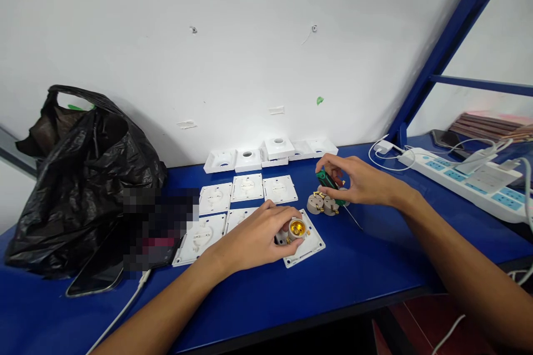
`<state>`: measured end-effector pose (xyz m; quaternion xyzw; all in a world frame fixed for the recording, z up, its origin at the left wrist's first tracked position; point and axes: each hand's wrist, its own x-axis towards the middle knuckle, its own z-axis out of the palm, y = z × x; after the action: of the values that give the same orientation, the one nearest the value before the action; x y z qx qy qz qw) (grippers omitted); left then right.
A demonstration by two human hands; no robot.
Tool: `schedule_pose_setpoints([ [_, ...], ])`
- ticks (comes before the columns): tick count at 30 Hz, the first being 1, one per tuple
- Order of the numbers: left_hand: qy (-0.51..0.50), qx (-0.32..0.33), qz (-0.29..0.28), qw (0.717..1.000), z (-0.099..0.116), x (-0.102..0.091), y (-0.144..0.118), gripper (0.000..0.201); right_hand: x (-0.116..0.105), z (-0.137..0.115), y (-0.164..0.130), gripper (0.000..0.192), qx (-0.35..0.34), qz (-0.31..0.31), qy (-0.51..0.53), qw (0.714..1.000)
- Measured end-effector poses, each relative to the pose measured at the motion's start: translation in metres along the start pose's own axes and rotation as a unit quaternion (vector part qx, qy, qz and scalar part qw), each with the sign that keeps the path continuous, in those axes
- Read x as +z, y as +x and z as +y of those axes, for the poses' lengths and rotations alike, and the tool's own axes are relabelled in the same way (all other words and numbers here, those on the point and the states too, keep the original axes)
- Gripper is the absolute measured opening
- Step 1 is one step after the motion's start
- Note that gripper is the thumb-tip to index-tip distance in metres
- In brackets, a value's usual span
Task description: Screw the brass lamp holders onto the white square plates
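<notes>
- Left hand (254,236) had its fingers clamped on a lamp holder (297,228) seated on a white base plate (306,244).
- Right hand (358,182), just beyond that plate, had its fingers closed on a green screwdriver (328,182), above grey socket cores (322,203) on the blue bench (333,283).

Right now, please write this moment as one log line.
left hand: holds lamp socket on white plate | right hand: holds green screwdriver over loose sockets

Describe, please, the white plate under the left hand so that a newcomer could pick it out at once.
On the blue table, white square plates lie in rows before the wall. The wanted plate is nearest the front edge, turned askew under the left hand. It alone carries a lamp socket with a brass inside.
</notes>
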<state>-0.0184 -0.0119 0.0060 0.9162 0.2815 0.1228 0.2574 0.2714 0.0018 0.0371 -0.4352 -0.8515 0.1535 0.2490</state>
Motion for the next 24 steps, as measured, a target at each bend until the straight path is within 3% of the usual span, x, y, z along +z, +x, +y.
schedule_pose_setpoints([
  [4, -0.004, 0.001, 0.002, 1.0, -0.003, 0.004, 0.0, 0.026, -0.006, -0.005, -0.003, 0.03, 0.005, 0.044, 0.043, 0.998],
  [7, 0.01, 0.01, 0.008, 1.0, -0.004, 0.007, 0.001, 0.029, -0.004, -0.011, -0.003, 0.03, -0.009, 0.127, 0.121, 0.984],
  [13, 0.047, 0.026, 0.015, 0.998, 0.0, 0.007, 0.003, 0.041, 0.019, -0.031, 0.004, 0.032, -0.024, 0.291, 0.289, 0.912],
  [19, 0.08, 0.049, 0.032, 0.995, -0.001, 0.013, 0.005, 0.047, 0.037, -0.041, 0.007, 0.035, -0.024, 0.347, 0.317, 0.882],
  [24, 0.088, 0.05, 0.044, 0.994, -0.001, 0.018, 0.007, 0.054, 0.048, -0.042, 0.007, 0.035, -0.054, 0.323, 0.341, 0.881],
])
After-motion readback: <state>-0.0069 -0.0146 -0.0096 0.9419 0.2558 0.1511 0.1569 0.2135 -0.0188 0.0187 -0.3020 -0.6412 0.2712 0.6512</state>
